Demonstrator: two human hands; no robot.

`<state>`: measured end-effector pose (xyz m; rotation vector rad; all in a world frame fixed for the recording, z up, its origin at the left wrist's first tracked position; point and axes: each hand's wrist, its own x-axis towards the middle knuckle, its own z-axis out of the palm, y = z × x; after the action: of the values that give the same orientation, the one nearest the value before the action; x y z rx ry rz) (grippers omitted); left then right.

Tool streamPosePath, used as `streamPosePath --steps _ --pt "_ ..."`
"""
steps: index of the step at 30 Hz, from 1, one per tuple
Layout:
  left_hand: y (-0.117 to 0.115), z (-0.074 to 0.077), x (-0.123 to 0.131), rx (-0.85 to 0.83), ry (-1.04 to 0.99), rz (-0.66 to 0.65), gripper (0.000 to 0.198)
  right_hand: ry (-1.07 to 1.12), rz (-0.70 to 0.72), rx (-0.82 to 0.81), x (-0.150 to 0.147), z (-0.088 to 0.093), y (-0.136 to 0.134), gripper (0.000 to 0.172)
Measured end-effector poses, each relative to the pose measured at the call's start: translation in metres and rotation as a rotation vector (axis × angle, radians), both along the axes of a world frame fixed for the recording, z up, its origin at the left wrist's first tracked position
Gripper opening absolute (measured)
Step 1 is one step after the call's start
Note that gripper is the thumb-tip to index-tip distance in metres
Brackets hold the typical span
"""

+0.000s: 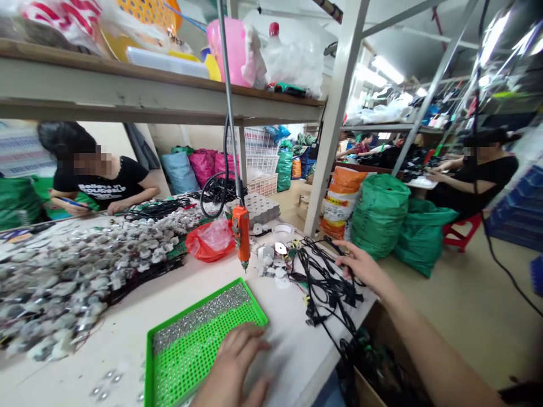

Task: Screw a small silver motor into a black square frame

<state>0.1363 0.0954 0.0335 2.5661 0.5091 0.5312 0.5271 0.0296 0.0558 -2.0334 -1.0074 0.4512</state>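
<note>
Head view, L to R. Far L of counter (127, 319): large heap of small metal/white parts (63, 277), spread wide, no hand near it. Co-worker (102, 183) seated behind the heap at the far side, hands on own work, well apart from the wearer's. Centre-near: green tray (186, 350), far strip filled w/ small silver pieces, rest of the grid bare. Left hand (237, 364) lies palm down at the tray's near R corner, partly on the tray and partly on the counter; fingers flat, slightly spread, gripping nothing. Above and beyond it: orange powered screwdriver (241, 229) hangs bit-down from a cord, tip just above the counter, untouched. Red bag (210, 242) just L of the driver. R of centre: black cables (326, 282), tangled bundle, long axis running from the far middle of the counter toward the near R edge, then over the edge into a box (373, 379) below. Right hand (358, 265) is at the bundle's far R side, arm coming in from lower R; fingers bent, tips pointing L and touching the top strands. Cannot tell if a strand is pinched or only touched. Key relation: bundle lies directly L of and under the right fingertips; right hand is on it, left hand is apart, w/ bare counter between. Far R, on the floor: green sacks (382, 220).
</note>
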Motion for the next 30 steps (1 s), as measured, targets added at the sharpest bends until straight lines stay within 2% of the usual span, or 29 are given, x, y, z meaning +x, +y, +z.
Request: streamPosePath --steps 2,4,7,9,11,12,13,15,17,20,22,24,27,30 --pt "0.016 0.002 0.035 -0.092 0.048 0.017 0.032 -0.116 -0.061 -0.071 0.007 -0.005 -0.004 0.052" --pt "0.034 -0.002 0.074 -0.118 0.098 0.049 0.039 -0.228 -0.069 -0.102 -0.006 -0.012 -0.003 0.048" --pt "0.062 -0.011 0.129 -0.100 0.113 0.116 0.047 -0.333 0.002 -0.118 -0.054 -0.024 0.002 0.047" --pt "0.077 -0.016 0.156 -0.091 0.113 0.146 0.043 -0.441 0.104 -0.171 -0.092 -0.035 0.004 0.061" --pt "0.088 -0.018 0.171 -0.090 0.126 0.162 0.032 -0.513 0.226 -0.221 -0.125 -0.048 0.006 0.082" --pt "0.091 -0.019 0.175 -0.091 0.132 0.165 0.027 -0.524 0.267 -0.252 -0.138 -0.055 0.007 0.085" --pt "0.094 -0.019 0.176 -0.093 0.139 0.166 0.023 -0.527 0.288 -0.263 -0.147 -0.061 0.007 0.078" --pt "0.098 -0.018 0.173 -0.100 0.150 0.161 0.018 -0.469 0.307 -0.240 -0.152 -0.067 0.009 0.053" --pt "0.103 -0.017 0.164 -0.116 0.167 0.156 0.020 -0.325 0.316 -0.143 -0.141 -0.063 0.009 0.027" --pt "0.112 -0.016 0.149 -0.131 0.191 0.154 0.033 -0.136 0.309 0.003 -0.100 -0.042 0.004 0.008" --pt "0.120 -0.018 0.141 -0.118 0.218 0.156 0.037 -0.096 0.240 0.071 -0.062 -0.028 -0.001 0.017" --pt "0.126 -0.022 0.135 -0.080 0.265 0.171 0.035 -0.042 0.117 0.152 -0.027 -0.022 -0.005 0.026" --pt "0.136 -0.028 0.131 -0.001 0.337 0.210 0.039 -0.115 -0.007 0.138 0.005 -0.034 -0.007 0.022" --pt "0.148 -0.028 0.130 0.069 0.377 0.240 0.038 -0.250 -0.122 0.111 0.010 -0.058 -0.004 0.014"
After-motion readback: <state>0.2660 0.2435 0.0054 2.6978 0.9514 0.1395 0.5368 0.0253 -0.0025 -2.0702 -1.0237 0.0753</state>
